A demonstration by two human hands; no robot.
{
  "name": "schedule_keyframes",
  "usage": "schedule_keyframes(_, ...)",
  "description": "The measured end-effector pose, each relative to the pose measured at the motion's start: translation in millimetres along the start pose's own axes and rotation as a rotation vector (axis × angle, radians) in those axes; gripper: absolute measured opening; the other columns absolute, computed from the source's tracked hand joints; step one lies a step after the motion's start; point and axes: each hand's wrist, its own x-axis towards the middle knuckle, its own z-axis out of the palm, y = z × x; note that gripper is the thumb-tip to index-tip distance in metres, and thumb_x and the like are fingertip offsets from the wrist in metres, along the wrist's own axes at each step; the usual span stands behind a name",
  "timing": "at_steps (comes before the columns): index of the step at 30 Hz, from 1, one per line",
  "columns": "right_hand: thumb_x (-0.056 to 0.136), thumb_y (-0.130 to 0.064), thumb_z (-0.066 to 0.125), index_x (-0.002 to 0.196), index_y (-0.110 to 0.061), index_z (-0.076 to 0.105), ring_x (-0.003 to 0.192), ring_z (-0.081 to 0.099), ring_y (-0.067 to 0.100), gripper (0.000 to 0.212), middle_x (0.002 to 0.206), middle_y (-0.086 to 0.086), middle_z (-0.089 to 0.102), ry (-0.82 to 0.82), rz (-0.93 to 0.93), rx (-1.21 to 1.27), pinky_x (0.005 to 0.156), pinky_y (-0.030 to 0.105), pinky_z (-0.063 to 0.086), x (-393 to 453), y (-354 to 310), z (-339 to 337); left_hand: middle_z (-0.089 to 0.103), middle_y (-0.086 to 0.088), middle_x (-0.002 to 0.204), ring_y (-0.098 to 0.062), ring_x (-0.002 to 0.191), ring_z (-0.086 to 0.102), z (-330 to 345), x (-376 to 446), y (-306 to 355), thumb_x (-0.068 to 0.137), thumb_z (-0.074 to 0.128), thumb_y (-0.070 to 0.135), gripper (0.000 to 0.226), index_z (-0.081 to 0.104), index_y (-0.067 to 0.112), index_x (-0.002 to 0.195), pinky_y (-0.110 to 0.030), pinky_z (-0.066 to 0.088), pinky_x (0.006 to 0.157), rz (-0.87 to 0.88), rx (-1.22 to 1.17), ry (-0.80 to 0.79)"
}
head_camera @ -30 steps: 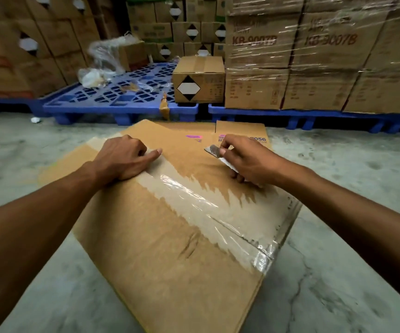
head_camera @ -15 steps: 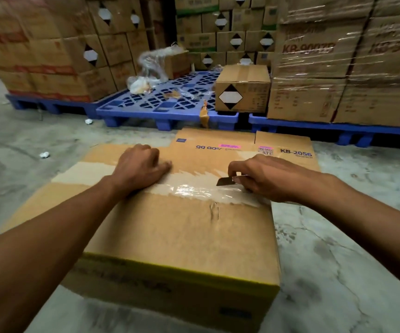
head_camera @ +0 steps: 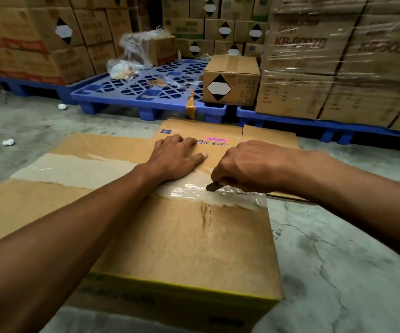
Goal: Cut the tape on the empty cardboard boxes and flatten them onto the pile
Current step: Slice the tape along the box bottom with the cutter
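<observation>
A large brown cardboard box (head_camera: 182, 241) stands on the concrete floor in front of me, with a wide strip of clear tape (head_camera: 74, 168) running across its top seam. My left hand (head_camera: 177, 157) lies flat on the box top just beyond the tape. My right hand (head_camera: 249, 167) grips a small dark blade (head_camera: 214, 186) whose tip touches the tape near the box's right end. Behind the box lies flattened cardboard (head_camera: 266, 135) with printed labels.
A blue pallet (head_camera: 146, 92) with a small box (head_camera: 231, 80) and crumpled plastic wrap (head_camera: 131, 54) stands behind. Wrapped box stacks (head_camera: 338, 68) rise at the right and more boxes (head_camera: 26, 37) at the left. Paper scraps (head_camera: 8, 142) lie on the floor.
The view has tilted so the box top now lies level in front of me. My right hand with the blade has come down onto the tape near the right end. My left hand stays pressed on top.
</observation>
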Motion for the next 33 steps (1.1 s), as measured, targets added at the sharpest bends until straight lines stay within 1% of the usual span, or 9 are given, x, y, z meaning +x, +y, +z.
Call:
schedule_keyframes(4, 0.098, -0.021, 0.047, 0.107, -0.017, 0.06, 0.061, 0.038, 0.01, 0.016, 0.064, -0.011, 0.031, -0.036, -0.085, -0.117, 0.055, 0.024, 0.028, 0.7, -1.4, -3.1, 0.041, -0.011, 0.142, -0.025, 0.135, 0.033, 3.8, -1.5, -2.4, 0.092, 0.036, 0.059, 0.061, 0.036, 0.028, 0.145, -0.042, 0.019, 0.111, 0.017, 0.002, 0.038)
schedule_keyframes(7, 0.098, -0.019, 0.048, 0.108, -0.018, 0.059, 0.071, 0.042, 0.013, 0.016, 0.063, -0.012, 0.029, -0.037, -0.119, -0.148, 0.065, 0.025, 0.032, -4.6, 0.9, -3.6, 0.04, -0.011, 0.142, -0.025, 0.134, 0.033, 5.7, -1.1, -3.3, 0.091, 0.036, 0.061, 0.062, 0.036, 0.028, 0.144, -0.042, 0.021, 0.111, 0.021, 0.003, 0.045)
schedule_keyframes(10, 0.098, -0.021, 0.049, 0.11, -0.019, 0.059, 0.061, 0.038, 0.009, 0.016, 0.064, -0.013, 0.029, -0.029, -0.125, -0.15, 0.054, 0.019, 0.027, -10.2, 4.8, -2.3, 0.04, -0.01, 0.143, -0.024, 0.135, 0.032, 6.7, -0.6, -4.1, 0.091, 0.035, 0.063, 0.063, 0.036, 0.029, 0.144, -0.043, 0.02, 0.111, 0.016, -0.007, 0.048)
schedule_keyframes(12, 0.098, -0.022, 0.049, 0.111, -0.021, 0.059, 0.063, 0.042, 0.01, 0.017, 0.068, -0.012, 0.04, -0.02, -0.108, -0.162, 0.05, 0.017, 0.022, -17.9, 11.1, 0.3, 0.041, -0.01, 0.142, -0.024, 0.135, 0.032, 7.3, -0.7, -5.1, 0.09, 0.034, 0.064, 0.064, 0.036, 0.03, 0.144, -0.043, 0.02, 0.111, 0.022, -0.013, 0.048)
schedule_keyframes(14, 0.099, -0.023, 0.045, 0.111, -0.024, 0.06, 0.074, 0.054, 0.016, 0.019, 0.084, -0.007, 0.06, -0.02, -0.082, -0.163, 0.051, 0.02, 0.024, -30.0, 17.9, 4.1, 0.042, -0.01, 0.142, -0.024, 0.134, 0.033, 7.7, -1.2, -5.5, 0.09, 0.034, 0.065, 0.064, 0.037, 0.03, 0.144, -0.044, 0.02, 0.111, 0.034, -0.018, 0.047)
schedule_keyframes(17, 0.1, -0.024, 0.042, 0.114, -0.025, 0.06, 0.089, 0.063, 0.018, 0.023, 0.101, -0.004, 0.067, -0.026, -0.026, -0.131, 0.059, 0.024, 0.03, -48.5, 21.7, 6.3, 0.043, -0.011, 0.141, -0.025, 0.134, 0.034, 3.9, -0.6, -5.1, 0.09, 0.034, 0.064, 0.063, 0.038, 0.028, 0.143, -0.044, 0.02, 0.111, 0.031, -0.014, 0.026)
schedule_keyframes(20, 0.099, -0.023, 0.043, 0.109, -0.022, 0.061, 0.087, 0.064, 0.023, 0.02, 0.097, -0.001, 0.068, 0.002, -0.002, -0.191, 0.06, 0.029, 0.034, -50.9, 20.7, 11.8, 0.042, -0.012, 0.143, -0.027, 0.135, 0.034, 0.2, 2.6, 4.0, 0.09, 0.036, 0.063, 0.065, 0.039, 0.025, 0.142, -0.045, 0.022, 0.11, 0.012, 0.004, 0.005)
schedule_keyframes(25, 0.1, -0.026, 0.043, 0.112, -0.021, 0.06, 0.092, 0.062, 0.022, 0.021, 0.099, 0.001, 0.066, 0.016, 0.012, -0.143, 0.064, 0.029, 0.033, -55.9, 24.8, 11.7, 0.038, -0.01, 0.147, -0.027, 0.137, 0.032, 8.8, 2.1, 56.0, 0.088, 0.035, 0.067, 0.068, 0.033, 0.03, 0.146, -0.044, 0.022, 0.111, 0.182, 0.003, -0.055)
schedule_keyframes(33, 0.101, -0.03, 0.04, 0.112, -0.023, 0.061, 0.081, 0.059, 0.017, 0.025, 0.096, -0.001, 0.067, 0.082, 0.063, -0.124, 0.062, 0.028, 0.036, -80.8, 29.5, 26.5, 0.039, -0.01, 0.144, -0.026, 0.135, 0.032, 10.0, -0.2, 54.9, 0.087, 0.034, 0.069, 0.068, 0.033, 0.033, 0.145, -0.043, 0.024, 0.11, 0.162, -0.006, -0.028)
